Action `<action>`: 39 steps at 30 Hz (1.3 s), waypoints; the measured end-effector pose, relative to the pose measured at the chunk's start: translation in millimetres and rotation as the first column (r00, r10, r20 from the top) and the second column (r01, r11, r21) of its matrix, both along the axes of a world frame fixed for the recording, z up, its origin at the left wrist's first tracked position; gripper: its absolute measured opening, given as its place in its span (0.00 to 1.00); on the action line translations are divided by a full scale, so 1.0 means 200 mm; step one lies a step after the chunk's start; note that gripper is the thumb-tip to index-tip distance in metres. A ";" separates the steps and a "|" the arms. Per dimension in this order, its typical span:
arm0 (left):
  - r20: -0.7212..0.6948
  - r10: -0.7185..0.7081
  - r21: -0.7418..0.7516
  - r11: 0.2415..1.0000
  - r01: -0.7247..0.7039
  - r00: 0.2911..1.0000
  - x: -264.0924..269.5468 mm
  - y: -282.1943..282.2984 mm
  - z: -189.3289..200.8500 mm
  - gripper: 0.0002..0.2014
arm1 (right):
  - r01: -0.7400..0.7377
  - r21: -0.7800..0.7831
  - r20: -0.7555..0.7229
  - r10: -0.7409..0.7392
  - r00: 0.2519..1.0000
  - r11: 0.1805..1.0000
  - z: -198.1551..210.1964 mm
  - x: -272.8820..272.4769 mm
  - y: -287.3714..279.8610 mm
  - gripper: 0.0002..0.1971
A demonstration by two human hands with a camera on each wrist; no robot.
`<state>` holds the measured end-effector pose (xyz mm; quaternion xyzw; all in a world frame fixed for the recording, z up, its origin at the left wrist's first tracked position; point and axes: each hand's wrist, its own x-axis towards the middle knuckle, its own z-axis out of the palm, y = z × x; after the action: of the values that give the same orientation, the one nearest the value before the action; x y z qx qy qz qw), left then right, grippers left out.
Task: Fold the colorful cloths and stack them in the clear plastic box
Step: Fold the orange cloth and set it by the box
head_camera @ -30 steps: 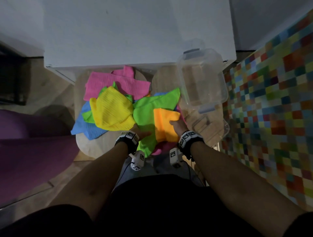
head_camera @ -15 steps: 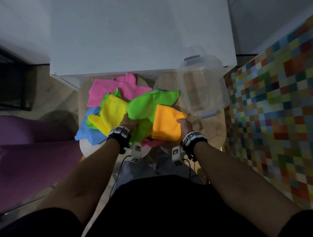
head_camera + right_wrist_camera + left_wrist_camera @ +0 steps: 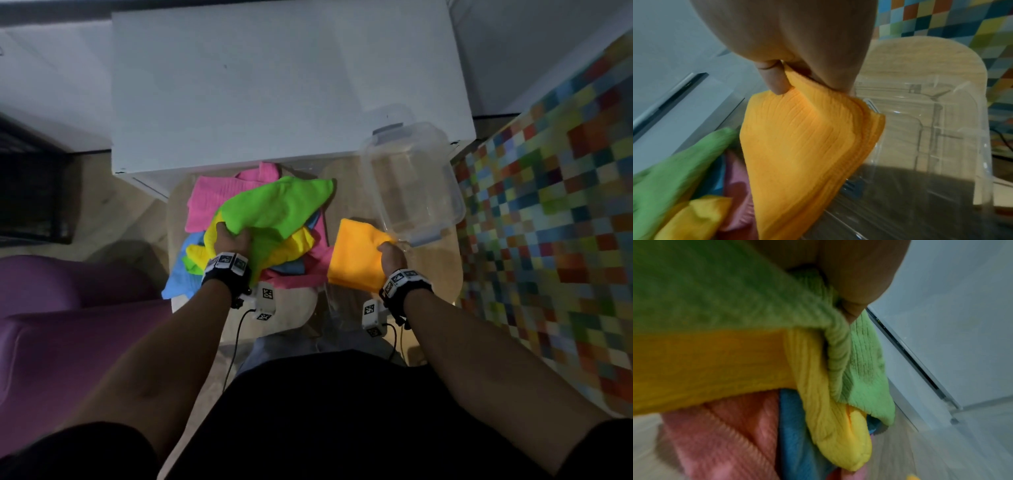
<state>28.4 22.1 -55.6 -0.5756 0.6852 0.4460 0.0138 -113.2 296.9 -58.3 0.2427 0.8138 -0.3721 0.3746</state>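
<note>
My right hand [image 3: 388,248] pinches a folded orange cloth [image 3: 356,255] by its far corner, held just in front of the clear plastic box [image 3: 416,192]. In the right wrist view the orange cloth [image 3: 801,146] hangs from thumb and fingers beside the box [image 3: 931,146], which holds nothing. My left hand [image 3: 229,236] grips a bunched green cloth [image 3: 274,209] lifted over the pile, with a yellow cloth [image 3: 298,241] caught under it. The left wrist view shows the green cloth [image 3: 735,296] and the yellow cloth [image 3: 828,394] in my fist. Pink [image 3: 212,198] and blue [image 3: 178,274] cloths lie beneath.
The cloths and box sit on a small light wooden table [image 3: 438,281]. A white cabinet [image 3: 287,85] rises right behind it. A purple seat [image 3: 51,325] is on the left and a multicoloured checked surface [image 3: 565,222] on the right.
My right hand has carried the orange cloth rightward off the pile to the box's near edge. My left hand has grabbed the green cloth and lifted it up and away from me.
</note>
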 end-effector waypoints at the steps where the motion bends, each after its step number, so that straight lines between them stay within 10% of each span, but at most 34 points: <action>1: -0.018 0.031 0.001 1.000 -0.031 0.999 0.00 -0.01 0.00 0.26 | -0.018 0.019 -0.022 0.019 1.000 1.000 -0.01 -0.01 0.01 0.19; 11: 0.070 0.047 -0.083 0.996 -0.041 0.996 0.01 -0.10 0.01 0.23 | -0.138 0.179 -0.083 0.155 0.984 0.974 -0.02 -0.02 0.14 0.18; 16: 0.282 -0.022 -0.193 0.978 0.079 0.959 -0.04 -0.04 -0.03 0.37 | -0.180 0.222 -0.090 0.204 0.975 0.958 0.00 -0.02 0.17 0.20; 19: 0.334 -0.124 -0.401 0.879 0.259 0.935 -0.10 0.03 0.00 0.52 | -0.173 0.214 -0.166 0.210 0.964 0.961 0.01 -0.01 0.16 0.18; 22: 0.245 -0.455 -0.556 0.657 0.508 0.856 -0.20 0.16 0.04 0.41 | -0.155 0.127 -0.159 0.174 0.972 0.980 0.00 0.01 0.14 0.19; 25: 0.165 -0.800 -0.393 0.484 0.782 0.577 -0.28 0.38 -0.03 0.21 | -0.134 0.067 -0.114 0.141 0.983 0.989 -0.01 0.03 0.15 0.19; 29: 0.427 -0.859 -0.014 0.305 0.952 0.282 -0.20 0.53 -0.24 0.38 | -0.307 0.101 0.032 0.305 0.952 0.946 -0.08 0.08 0.21 0.19; 33: 0.498 -0.839 0.119 0.317 0.941 0.219 -0.13 0.47 -0.31 0.44 | -0.334 0.122 0.069 0.328 0.942 0.934 -0.13 0.08 0.32 0.25; 39: 0.523 -0.779 0.052 0.435 0.899 0.346 -0.13 0.39 -0.23 0.40 | -0.305 0.082 -0.002 0.306 0.952 0.949 -0.06 0.01 0.34 0.31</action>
<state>1.8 101.0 -100.7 -0.2230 0.9051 0.1299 0.3378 -111.8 365.0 -69.7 0.1261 0.8587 -0.2783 0.4114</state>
